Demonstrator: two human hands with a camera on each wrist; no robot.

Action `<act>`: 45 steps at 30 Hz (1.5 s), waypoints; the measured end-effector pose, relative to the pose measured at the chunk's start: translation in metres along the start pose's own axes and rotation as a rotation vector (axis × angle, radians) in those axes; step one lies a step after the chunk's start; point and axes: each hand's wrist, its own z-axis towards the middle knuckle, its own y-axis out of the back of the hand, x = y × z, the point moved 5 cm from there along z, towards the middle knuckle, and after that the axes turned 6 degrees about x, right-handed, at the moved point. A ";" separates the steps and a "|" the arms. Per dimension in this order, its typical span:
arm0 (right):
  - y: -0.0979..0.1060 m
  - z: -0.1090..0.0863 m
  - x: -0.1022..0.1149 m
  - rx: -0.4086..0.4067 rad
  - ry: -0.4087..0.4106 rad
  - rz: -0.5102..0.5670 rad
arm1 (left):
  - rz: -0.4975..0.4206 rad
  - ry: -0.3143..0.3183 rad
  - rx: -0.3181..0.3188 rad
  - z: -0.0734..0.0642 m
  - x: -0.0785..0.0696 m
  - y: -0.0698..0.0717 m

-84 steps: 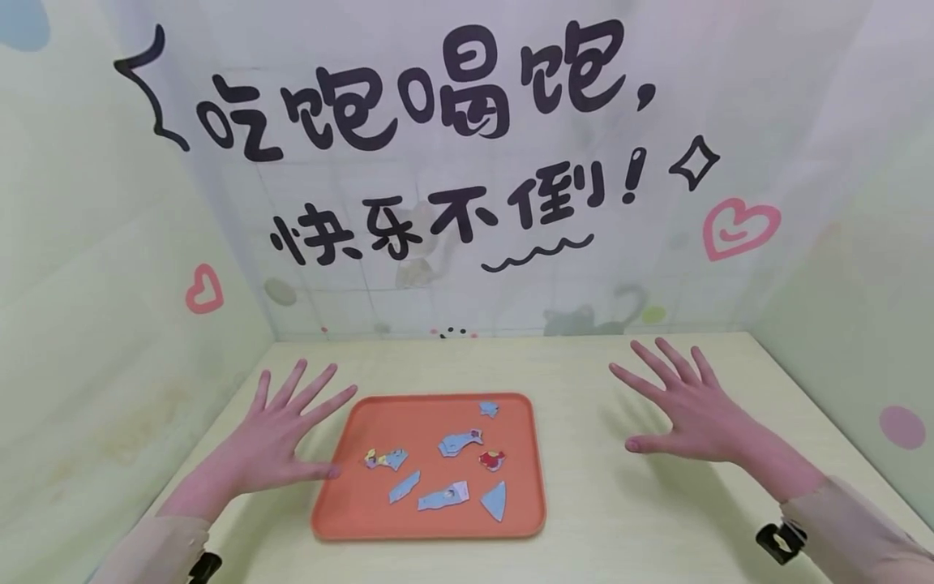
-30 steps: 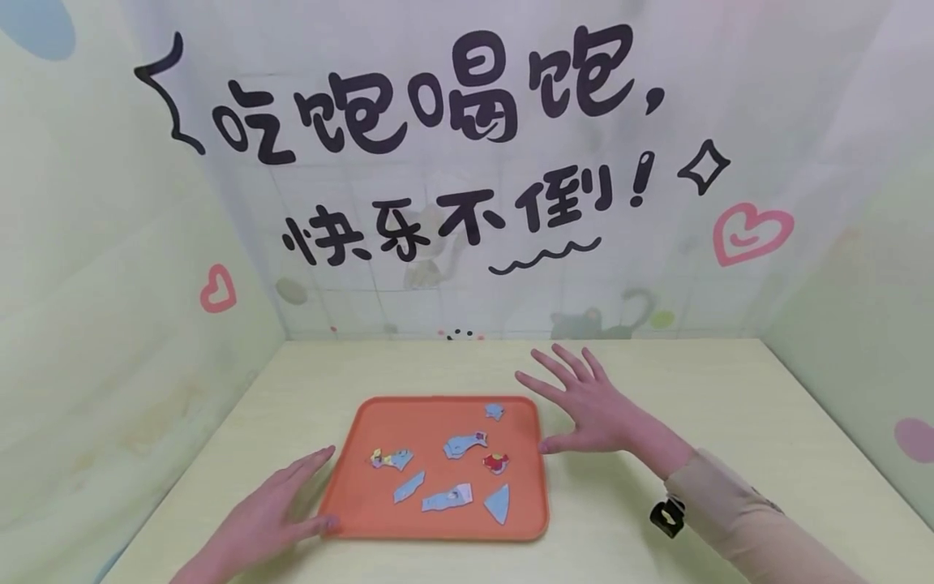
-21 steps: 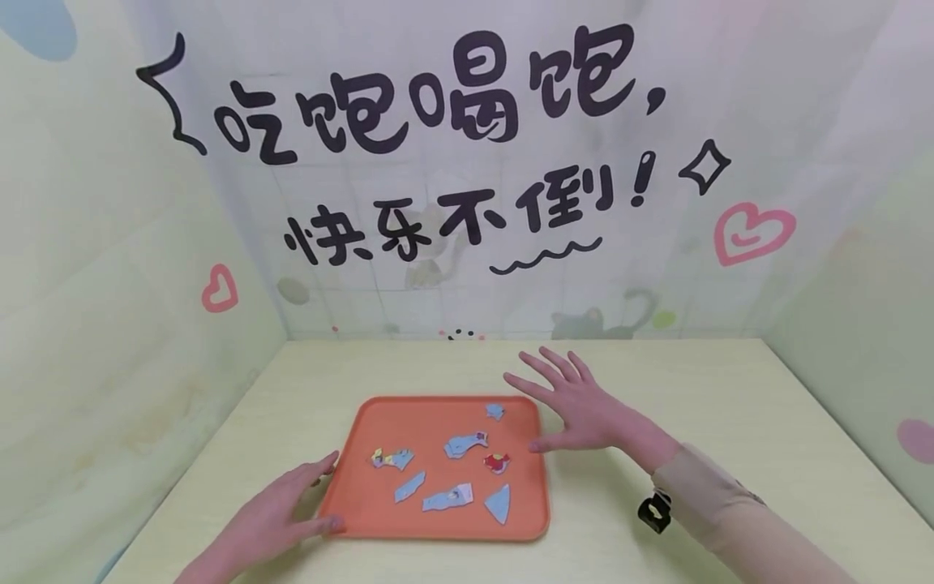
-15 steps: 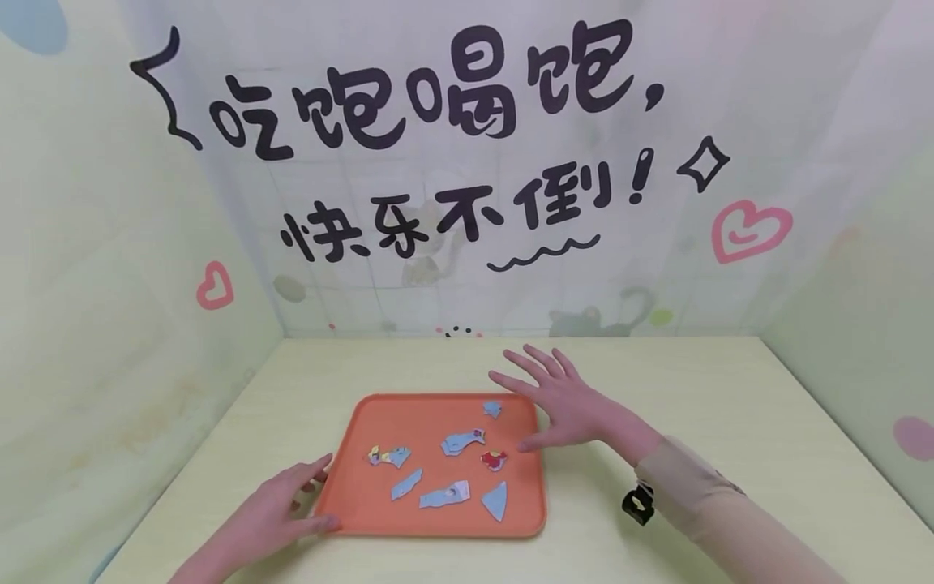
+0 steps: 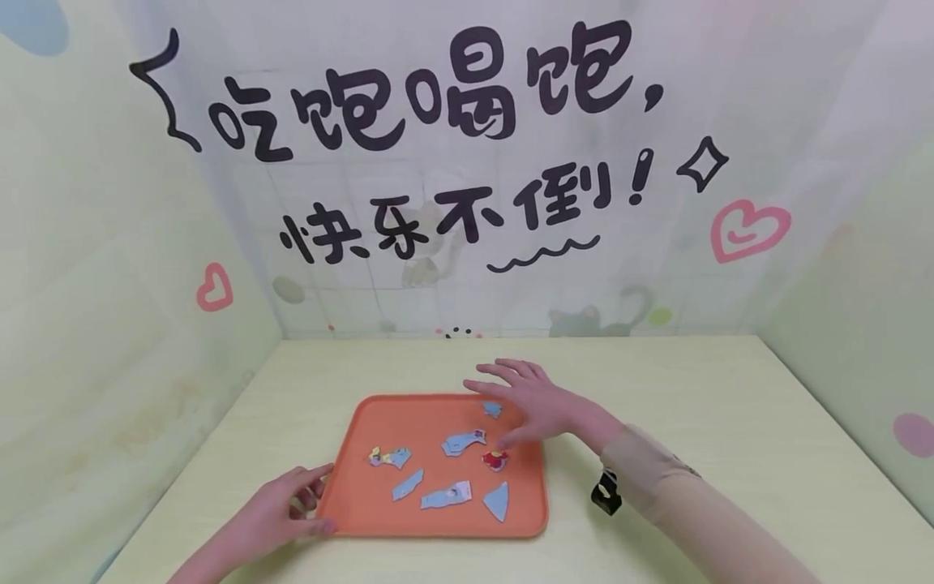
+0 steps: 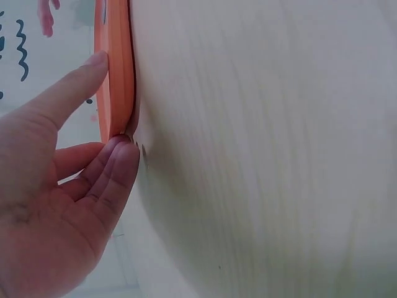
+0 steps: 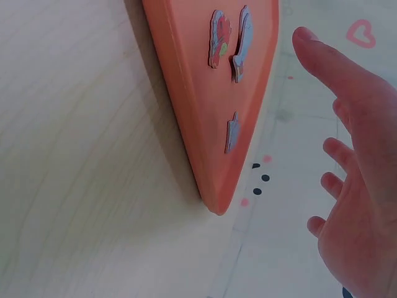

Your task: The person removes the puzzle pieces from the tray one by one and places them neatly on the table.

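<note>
The left edge of the orange tray [image 5: 357, 511], set on the pale desk [image 5: 671, 365], is pinched between the thumb and curled fingers of the left hand [image 5: 273, 511]. The right hand [image 5: 536, 399] is held spread above the tray's far right part, its thumb seen near the red piece [image 5: 494, 461]. A blue triangle [image 5: 497, 501] is laid toward the near right corner.
</note>
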 end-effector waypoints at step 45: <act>-0.040 0.035 -0.012 0.142 -0.015 0.446 | -0.375 0.158 0.183 0.000 0.017 -0.009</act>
